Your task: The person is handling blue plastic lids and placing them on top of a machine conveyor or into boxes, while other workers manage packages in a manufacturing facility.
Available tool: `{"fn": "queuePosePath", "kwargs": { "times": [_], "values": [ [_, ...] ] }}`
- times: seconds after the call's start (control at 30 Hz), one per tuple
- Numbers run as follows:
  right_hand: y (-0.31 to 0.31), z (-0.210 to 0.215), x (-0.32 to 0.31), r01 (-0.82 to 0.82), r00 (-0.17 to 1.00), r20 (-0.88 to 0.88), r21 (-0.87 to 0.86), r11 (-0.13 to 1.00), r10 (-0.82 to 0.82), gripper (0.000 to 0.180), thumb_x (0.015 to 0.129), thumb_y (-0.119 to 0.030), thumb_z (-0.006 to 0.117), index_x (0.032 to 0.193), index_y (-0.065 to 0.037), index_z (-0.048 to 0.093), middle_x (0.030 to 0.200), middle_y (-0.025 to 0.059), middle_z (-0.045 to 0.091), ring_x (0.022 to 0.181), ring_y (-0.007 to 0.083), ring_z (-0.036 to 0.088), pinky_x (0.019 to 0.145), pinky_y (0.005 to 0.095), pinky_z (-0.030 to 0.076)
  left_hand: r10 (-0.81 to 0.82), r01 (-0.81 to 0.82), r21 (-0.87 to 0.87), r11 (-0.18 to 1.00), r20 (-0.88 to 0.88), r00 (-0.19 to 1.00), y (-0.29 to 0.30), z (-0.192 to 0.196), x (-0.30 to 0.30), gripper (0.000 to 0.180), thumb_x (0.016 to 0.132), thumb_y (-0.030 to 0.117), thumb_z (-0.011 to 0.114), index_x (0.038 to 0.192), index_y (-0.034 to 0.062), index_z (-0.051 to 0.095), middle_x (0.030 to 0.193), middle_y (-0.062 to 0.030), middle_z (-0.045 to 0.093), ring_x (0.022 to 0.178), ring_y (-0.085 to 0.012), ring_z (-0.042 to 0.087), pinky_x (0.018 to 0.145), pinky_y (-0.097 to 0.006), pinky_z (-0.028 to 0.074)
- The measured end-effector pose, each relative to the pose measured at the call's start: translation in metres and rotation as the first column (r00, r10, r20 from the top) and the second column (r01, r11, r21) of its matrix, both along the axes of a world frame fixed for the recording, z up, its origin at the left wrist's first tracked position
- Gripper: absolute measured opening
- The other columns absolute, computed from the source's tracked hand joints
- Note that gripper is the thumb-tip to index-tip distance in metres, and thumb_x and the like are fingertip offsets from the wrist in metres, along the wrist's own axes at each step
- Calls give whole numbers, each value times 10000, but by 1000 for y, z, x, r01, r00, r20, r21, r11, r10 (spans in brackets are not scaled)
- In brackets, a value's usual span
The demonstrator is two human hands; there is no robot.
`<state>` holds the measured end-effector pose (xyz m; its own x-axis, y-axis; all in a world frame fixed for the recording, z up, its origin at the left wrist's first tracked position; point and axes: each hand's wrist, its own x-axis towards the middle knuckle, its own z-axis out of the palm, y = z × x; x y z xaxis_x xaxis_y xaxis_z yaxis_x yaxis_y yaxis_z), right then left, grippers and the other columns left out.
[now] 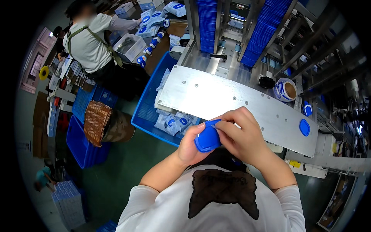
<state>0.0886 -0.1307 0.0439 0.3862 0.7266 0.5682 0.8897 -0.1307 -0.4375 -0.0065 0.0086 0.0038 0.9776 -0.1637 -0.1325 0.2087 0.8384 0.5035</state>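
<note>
A blue plastic lid (208, 139) with rounded corners, of the kind found on wipes packs, is held in front of my chest. My left hand (187, 147) grips it from the left side, thumb along its upper left edge. The fingers of my right hand (244, 135) pinch at its upper right edge; whether they hold anything besides the lid is hidden. Just beyond my hands is a flat metal plate (216, 91) of a machine. Another blue lid (304, 127) lies on the plate's right end.
Tall stacks of blue lids (207, 27) stand in the machine's upright guides. A label roll (285, 90) sits at right. Left of the plate, a blue crate (145, 116) holds soft packs (174, 123). A co-worker (91, 46) stands at a table of packs, near a woven-topped drum (119, 125).
</note>
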Motion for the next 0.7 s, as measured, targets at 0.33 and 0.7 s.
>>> {"fn": "queuePosePath", "kwargs": {
  "times": [0.33,0.7],
  "values": [
    [6,-5,0,23,999,37,26,999,-24,209,650,-33,677,843,-59,599,856,63,540,764,238,525,662,335,438,26,-24,28,999,-68,997,0,-3,-1,648,881,399,364,1401,16,319,1312,-119,467,1195,-217,466,1025,-377,357],
    [-3,-4,5,61,997,58,-26,998,-59,233,650,-36,670,871,-54,597,861,70,543,774,252,528,664,347,439,49,-48,17,999,-92,995,-4,0,1,672,878,408,358,1398,-13,299,1314,-136,461,1194,-243,467,1037,-408,343]
  ]
}}
